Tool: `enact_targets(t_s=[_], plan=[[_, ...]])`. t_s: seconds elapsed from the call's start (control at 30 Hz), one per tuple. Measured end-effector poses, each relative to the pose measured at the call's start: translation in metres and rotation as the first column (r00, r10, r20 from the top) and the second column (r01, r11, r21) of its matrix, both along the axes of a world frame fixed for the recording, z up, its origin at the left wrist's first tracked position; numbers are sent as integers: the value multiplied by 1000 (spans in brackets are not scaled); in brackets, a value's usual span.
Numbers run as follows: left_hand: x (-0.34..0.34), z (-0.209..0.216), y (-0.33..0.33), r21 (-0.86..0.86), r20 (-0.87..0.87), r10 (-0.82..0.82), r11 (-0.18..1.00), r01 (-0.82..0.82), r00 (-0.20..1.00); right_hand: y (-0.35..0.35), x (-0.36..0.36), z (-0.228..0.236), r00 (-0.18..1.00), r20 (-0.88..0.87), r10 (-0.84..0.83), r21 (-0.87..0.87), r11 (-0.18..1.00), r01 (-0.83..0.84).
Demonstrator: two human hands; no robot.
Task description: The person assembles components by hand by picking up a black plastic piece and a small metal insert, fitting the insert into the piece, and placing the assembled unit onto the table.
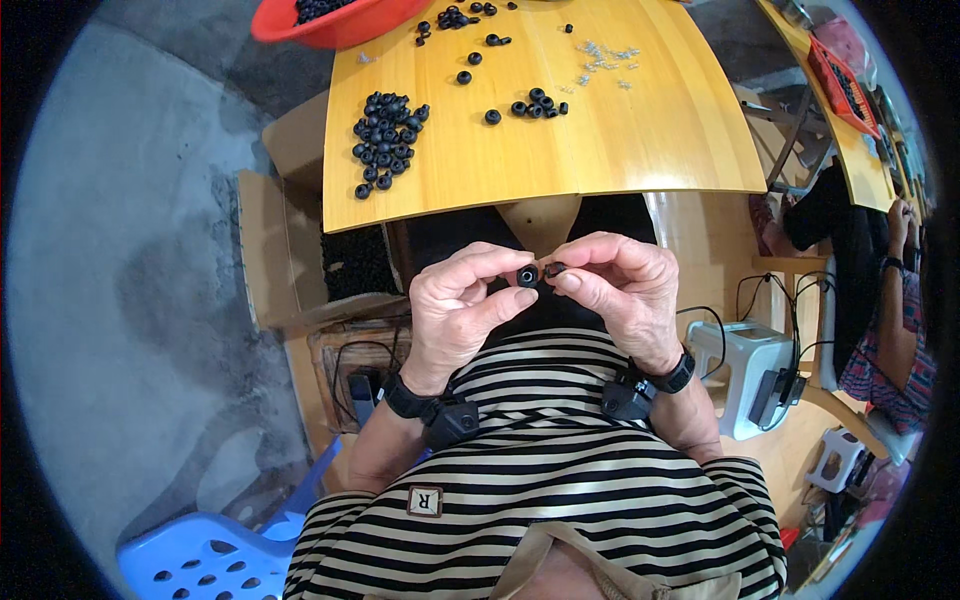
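My left hand pinches a small black round part with a hole between thumb and forefinger. Close beside it, my right hand grips a smaller black piece by its fingertips. The two parts are almost touching, held over my lap in front of the table edge. On the yellow wooden table lies a pile of black round parts at the left. A smaller cluster of black parts sits near the middle, and tiny clear pieces are scattered farther right.
A red basin of black parts stands at the far left. Below the table's left side is an open cardboard box holding black pieces. A blue plastic chair is at lower left, a pale stool at right. Another person sits at the right.
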State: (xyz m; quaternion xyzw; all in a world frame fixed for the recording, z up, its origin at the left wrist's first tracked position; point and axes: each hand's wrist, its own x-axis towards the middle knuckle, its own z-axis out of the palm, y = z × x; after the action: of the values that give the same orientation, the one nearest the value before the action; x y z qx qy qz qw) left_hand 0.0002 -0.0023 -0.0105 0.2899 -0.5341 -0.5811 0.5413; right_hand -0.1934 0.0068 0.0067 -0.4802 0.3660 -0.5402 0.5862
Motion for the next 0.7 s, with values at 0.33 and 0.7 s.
enact_targets(t_s=[0.33, 0.7], plan=[[1, 0, 0, -47, 101, 20, 999, -16, 995, 2, 1, 4, 1000, -28, 8, 17, 1000, -8], [0, 4, 0, -98, 188, 36, 995, -18, 982, 2, 1, 3, 979, -193, -66, -88, 995, 50]])
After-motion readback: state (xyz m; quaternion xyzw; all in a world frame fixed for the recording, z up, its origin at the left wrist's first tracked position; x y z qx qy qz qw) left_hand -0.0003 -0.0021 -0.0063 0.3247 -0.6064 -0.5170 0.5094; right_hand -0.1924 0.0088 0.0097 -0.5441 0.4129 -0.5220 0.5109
